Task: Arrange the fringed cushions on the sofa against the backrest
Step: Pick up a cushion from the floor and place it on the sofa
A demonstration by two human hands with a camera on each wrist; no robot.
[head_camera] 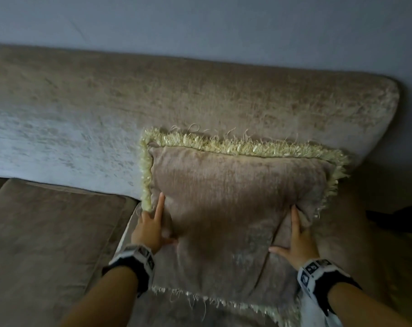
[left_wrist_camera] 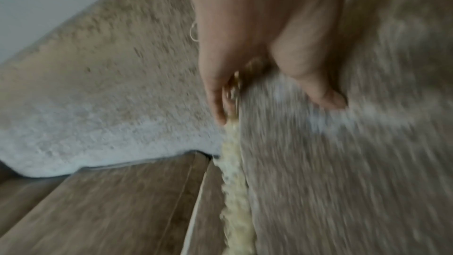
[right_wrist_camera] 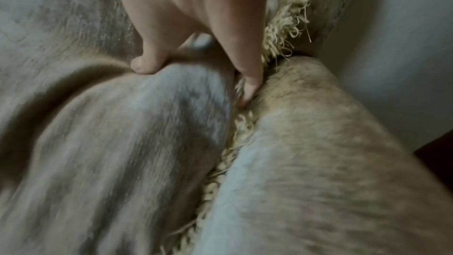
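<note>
Seat cushion [head_camera: 51, 234] of the sofa occupies the left end, with a seam gap beside it. Backrest [head_camera: 176, 100] runs the full width behind it, ending in a rounded right corner, with the pale wall [head_camera: 223, 24] above.

Left hand [head_camera: 150, 227] grips the left edge of the fringed cushion [head_camera: 231, 197]. In the left wrist view the thumb [left_wrist_camera: 316, 84] presses into the front face and the fingers [left_wrist_camera: 215, 88] wrap behind the cream fringe [left_wrist_camera: 235, 181], so the hand is clamped on that edge. In the head view the index finger lies straight along the edge, pointing up toward the backrest.

The fringed cushion stands at the right end of the sofa seat, upper edge leaning on the backrest near its right corner. Its fabric matches the sofa. The lower fringe lies toward the front edge of the seat.

Right hand [head_camera: 297, 239] grips the right edge of the cushion. In the right wrist view the thumb [right_wrist_camera: 144, 65] digs into the front face, making a deep fold, and the fingers [right_wrist_camera: 247, 77] reach down between the cushion's fringe and the armrest [right_wrist_camera: 318, 152]. This hand is likewise clamped on the cushion.

Black and white wrist bands [head_camera: 134, 260] sit on both forearms.
</note>
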